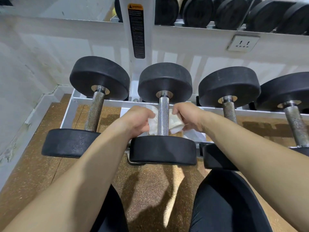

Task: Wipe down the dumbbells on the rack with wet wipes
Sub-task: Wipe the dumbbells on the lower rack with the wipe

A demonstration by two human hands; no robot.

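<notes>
A black dumbbell [164, 149] with a knurled steel handle [163, 114] lies on the white rack [70, 111], second from the left. A white wet wipe [153, 123] passes under the handle, showing on both sides. My left hand [138, 121] grips the wipe's left end beside the handle. To the right of the handle, my right hand [188, 117] grips the other end. Both hands sit between the dumbbell's two heads.
More dumbbells lie on the same tier: one at the left [93, 108], two at the right [229, 106] [292, 119]. An upper tier [234, 30] holds several black dumbbells. A wall socket [243, 43] sits behind. My knees [230, 201] are over the brown speckled floor [150, 190].
</notes>
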